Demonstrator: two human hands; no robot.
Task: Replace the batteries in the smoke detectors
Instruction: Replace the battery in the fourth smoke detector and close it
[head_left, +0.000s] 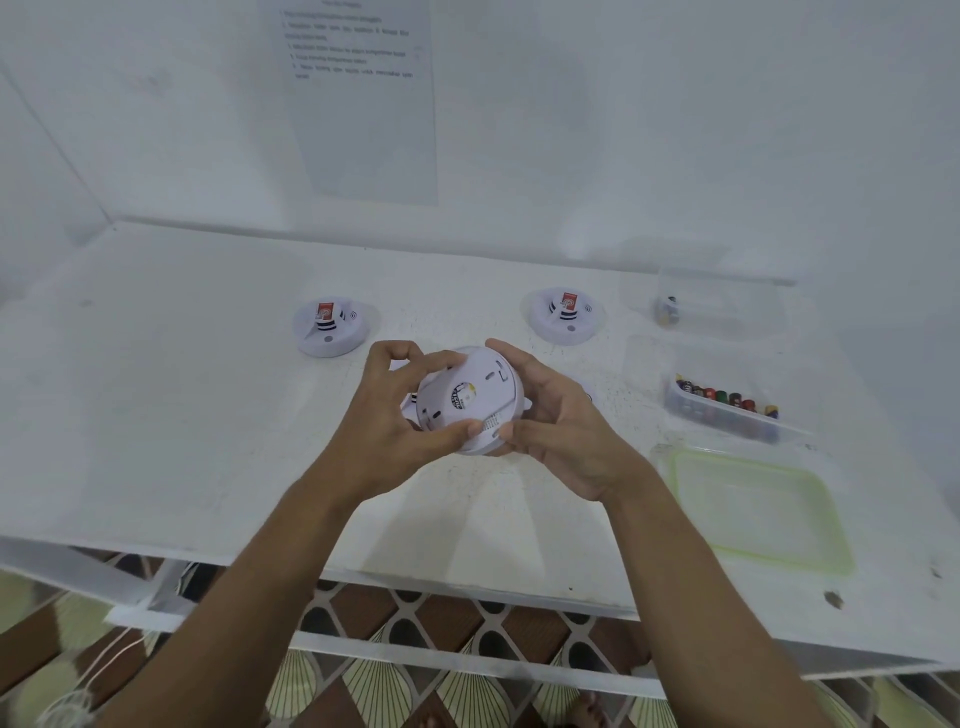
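Two bare forearms rise from the bottom edge and meet at the middle of the frame, above the white table (182, 389). Between them sits the held smoke detector (467, 395), lifted clear of the tabletop. The left hand (395, 415) curls its fingers over the left rim, and the right hand (561, 421) cups the right rim. Both thumbs pinch in at the lower edge beside a ribbed strip.

Its flat back, with a round sticker, faces up toward the camera and its domed front faces away. Being a disc, it has no real long axis; the face tilts slightly to the upper left.

This looks like the opening step, getting the back or battery cover loose. Next probably comes a twist or thumb push, with one hand bracing the body.

Two more detectors (330, 325) (566, 314) stand on the table further up the frame. At the right a clear tray (727, 423) holds a row of batteries (724, 396), with a green-rimmed lid (758, 509) below it.
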